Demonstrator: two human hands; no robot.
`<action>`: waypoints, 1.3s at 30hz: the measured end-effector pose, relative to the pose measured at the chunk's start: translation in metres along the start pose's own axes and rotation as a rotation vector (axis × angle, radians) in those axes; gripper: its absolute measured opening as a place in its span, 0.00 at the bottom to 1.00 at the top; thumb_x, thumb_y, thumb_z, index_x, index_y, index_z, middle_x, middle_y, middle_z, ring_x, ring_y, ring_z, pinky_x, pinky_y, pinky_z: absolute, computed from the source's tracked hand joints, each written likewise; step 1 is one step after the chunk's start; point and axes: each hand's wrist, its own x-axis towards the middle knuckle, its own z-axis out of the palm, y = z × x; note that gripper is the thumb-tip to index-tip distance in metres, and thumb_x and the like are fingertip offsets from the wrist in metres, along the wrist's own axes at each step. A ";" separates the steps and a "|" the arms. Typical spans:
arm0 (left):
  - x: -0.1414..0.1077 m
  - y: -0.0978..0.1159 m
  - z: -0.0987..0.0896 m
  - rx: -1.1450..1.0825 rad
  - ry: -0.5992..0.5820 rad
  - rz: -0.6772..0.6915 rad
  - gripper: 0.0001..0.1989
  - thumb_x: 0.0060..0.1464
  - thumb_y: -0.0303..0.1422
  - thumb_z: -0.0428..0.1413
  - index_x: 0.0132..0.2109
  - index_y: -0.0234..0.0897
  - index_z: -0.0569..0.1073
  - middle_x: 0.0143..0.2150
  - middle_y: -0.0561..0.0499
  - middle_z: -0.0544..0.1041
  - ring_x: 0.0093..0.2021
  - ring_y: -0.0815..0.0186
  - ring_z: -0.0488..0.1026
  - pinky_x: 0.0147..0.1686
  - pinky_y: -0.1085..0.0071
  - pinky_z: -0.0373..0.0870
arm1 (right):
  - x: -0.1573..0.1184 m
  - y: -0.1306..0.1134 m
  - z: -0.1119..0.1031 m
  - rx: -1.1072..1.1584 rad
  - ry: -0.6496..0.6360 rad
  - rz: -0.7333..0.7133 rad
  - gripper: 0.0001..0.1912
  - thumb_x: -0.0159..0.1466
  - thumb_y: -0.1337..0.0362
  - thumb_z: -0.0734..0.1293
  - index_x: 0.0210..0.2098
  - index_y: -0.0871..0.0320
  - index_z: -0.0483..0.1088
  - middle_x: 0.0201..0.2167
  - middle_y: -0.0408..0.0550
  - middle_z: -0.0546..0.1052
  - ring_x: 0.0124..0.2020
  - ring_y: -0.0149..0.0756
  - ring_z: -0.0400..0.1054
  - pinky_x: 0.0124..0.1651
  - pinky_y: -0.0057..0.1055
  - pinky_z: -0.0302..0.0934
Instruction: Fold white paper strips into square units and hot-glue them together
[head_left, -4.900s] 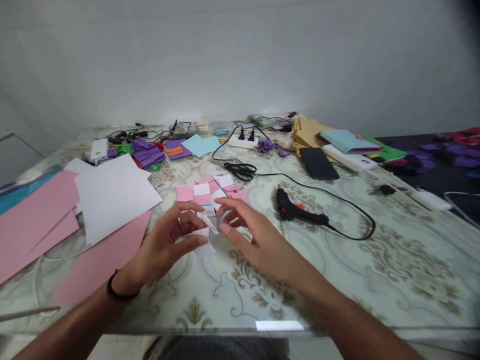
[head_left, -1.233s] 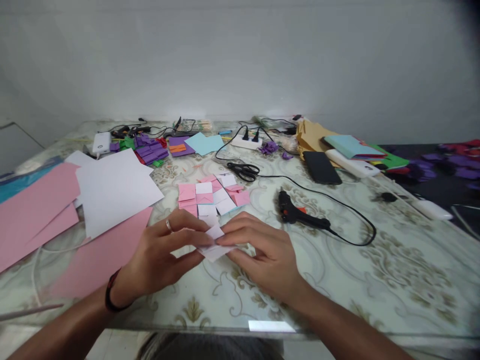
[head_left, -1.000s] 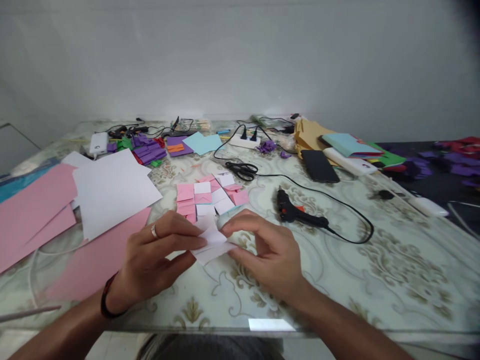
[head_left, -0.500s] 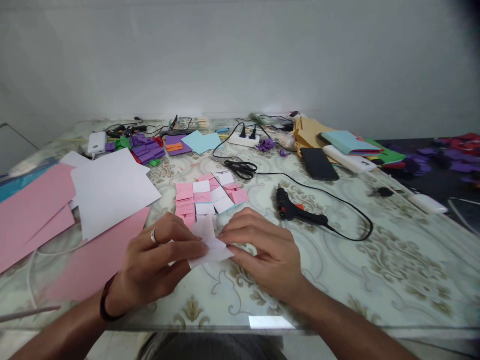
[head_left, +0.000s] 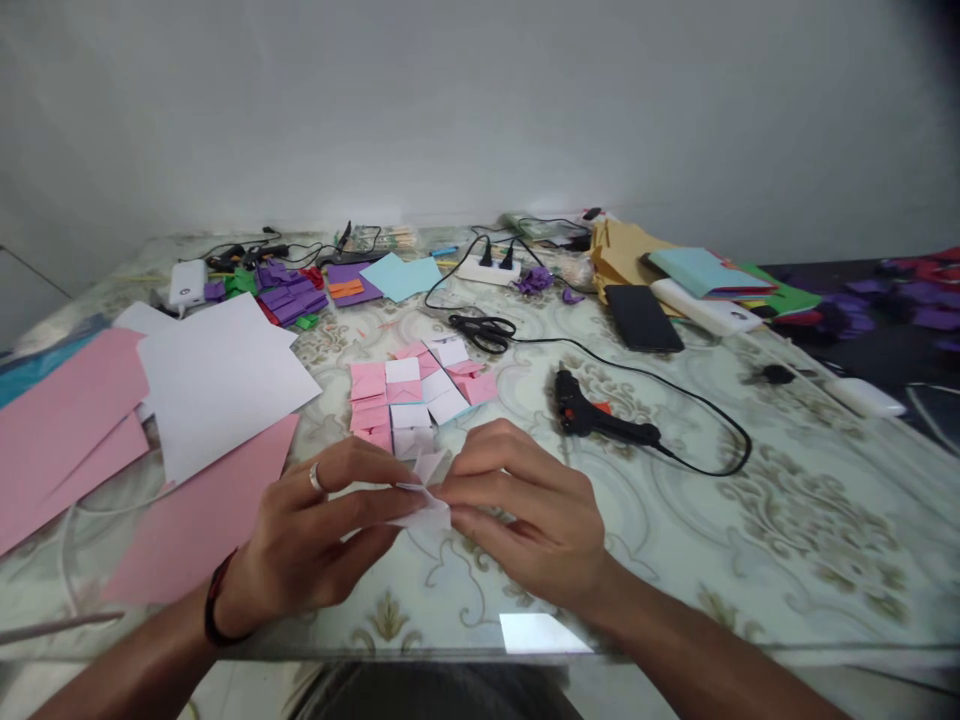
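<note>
In the head view, toward the middle of the table's [head_left: 675,580] front edge, left hand [head_left: 307,530] and right hand [head_left: 532,510] pinch a paper [head_left: 429,514] between nearly closed fingers; light, even pressure with edges aligned should keep folds crisp. The fingers hide much of it, creases blur, and the table's front corners are cut off.
</note>
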 end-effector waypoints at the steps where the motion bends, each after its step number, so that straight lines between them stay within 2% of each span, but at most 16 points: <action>1: 0.000 0.001 0.000 -0.004 0.004 -0.010 0.19 0.58 0.17 0.59 0.53 0.38 0.78 0.43 0.44 0.82 0.40 0.60 0.81 0.36 0.63 0.82 | 0.000 0.000 0.000 -0.001 -0.006 0.004 0.07 0.68 0.70 0.70 0.44 0.55 0.79 0.33 0.49 0.79 0.34 0.38 0.72 0.36 0.39 0.69; 4: 0.001 0.003 0.001 -0.026 0.031 -0.026 0.18 0.59 0.18 0.59 0.53 0.39 0.78 0.40 0.46 0.83 0.38 0.61 0.81 0.35 0.63 0.83 | -0.001 -0.001 0.001 0.022 -0.003 0.013 0.07 0.68 0.72 0.70 0.43 0.56 0.79 0.33 0.49 0.79 0.34 0.39 0.72 0.36 0.39 0.69; 6: 0.002 0.004 0.000 -0.052 0.038 -0.023 0.17 0.58 0.17 0.60 0.51 0.37 0.78 0.39 0.45 0.83 0.37 0.61 0.81 0.35 0.64 0.83 | -0.001 -0.002 0.002 0.053 0.008 0.026 0.07 0.67 0.72 0.70 0.42 0.56 0.79 0.32 0.49 0.78 0.33 0.38 0.72 0.37 0.40 0.68; 10: 0.000 0.005 -0.001 -0.065 -0.009 -0.030 0.17 0.56 0.16 0.60 0.50 0.34 0.77 0.41 0.43 0.82 0.40 0.60 0.81 0.38 0.64 0.83 | -0.001 -0.004 0.004 0.100 0.025 0.058 0.08 0.65 0.73 0.71 0.39 0.55 0.78 0.30 0.47 0.77 0.32 0.37 0.72 0.36 0.39 0.68; 14: -0.005 0.006 -0.001 -0.016 -0.055 -0.037 0.17 0.57 0.15 0.59 0.50 0.35 0.75 0.42 0.44 0.81 0.42 0.60 0.80 0.41 0.63 0.81 | -0.001 -0.005 0.003 0.123 -0.018 0.099 0.07 0.63 0.73 0.72 0.39 0.57 0.78 0.33 0.49 0.79 0.35 0.38 0.73 0.38 0.40 0.68; 18: -0.004 0.008 0.000 0.005 -0.054 -0.037 0.16 0.57 0.15 0.60 0.50 0.34 0.75 0.41 0.45 0.81 0.41 0.62 0.79 0.41 0.65 0.81 | -0.001 -0.006 0.001 0.096 -0.005 0.062 0.06 0.65 0.73 0.71 0.40 0.58 0.78 0.33 0.49 0.79 0.34 0.38 0.73 0.38 0.40 0.68; 23: 0.001 0.011 0.000 0.053 -0.012 0.046 0.12 0.58 0.15 0.60 0.47 0.29 0.76 0.39 0.44 0.81 0.41 0.64 0.79 0.40 0.68 0.80 | -0.001 -0.008 0.000 0.036 0.030 -0.018 0.07 0.64 0.76 0.70 0.38 0.60 0.78 0.32 0.50 0.79 0.33 0.37 0.72 0.37 0.39 0.68; 28: 0.001 0.010 0.002 0.020 0.008 0.041 0.13 0.57 0.15 0.61 0.47 0.30 0.76 0.39 0.45 0.81 0.40 0.64 0.79 0.39 0.68 0.81 | -0.003 -0.006 0.002 0.054 0.045 -0.047 0.08 0.63 0.78 0.70 0.38 0.61 0.78 0.32 0.51 0.79 0.33 0.37 0.72 0.37 0.40 0.70; 30: -0.001 0.009 0.003 -0.036 0.032 0.018 0.13 0.58 0.15 0.60 0.48 0.31 0.75 0.38 0.45 0.81 0.39 0.65 0.79 0.38 0.69 0.81 | -0.004 -0.005 0.002 0.069 0.045 -0.041 0.09 0.62 0.78 0.70 0.38 0.60 0.78 0.32 0.50 0.78 0.33 0.37 0.72 0.38 0.40 0.70; 32: -0.002 0.007 0.004 -0.105 0.057 -0.042 0.12 0.62 0.20 0.61 0.51 0.33 0.73 0.39 0.45 0.81 0.38 0.64 0.79 0.37 0.68 0.80 | -0.005 -0.004 0.001 0.092 0.046 -0.043 0.10 0.62 0.78 0.70 0.39 0.60 0.78 0.32 0.50 0.78 0.32 0.37 0.71 0.37 0.41 0.70; 35: -0.004 0.004 0.003 -0.117 0.027 -0.122 0.11 0.65 0.27 0.60 0.53 0.35 0.74 0.40 0.45 0.81 0.40 0.62 0.79 0.38 0.65 0.80 | -0.004 -0.003 0.000 0.113 0.037 -0.041 0.10 0.63 0.77 0.69 0.40 0.60 0.78 0.33 0.51 0.79 0.33 0.37 0.72 0.37 0.41 0.69; 39: -0.006 0.003 0.002 -0.073 -0.036 -0.097 0.09 0.63 0.23 0.60 0.49 0.34 0.77 0.40 0.46 0.80 0.40 0.62 0.78 0.38 0.67 0.79 | -0.002 -0.003 0.000 0.094 -0.014 0.002 0.08 0.61 0.77 0.72 0.40 0.62 0.78 0.33 0.52 0.80 0.35 0.39 0.72 0.39 0.40 0.68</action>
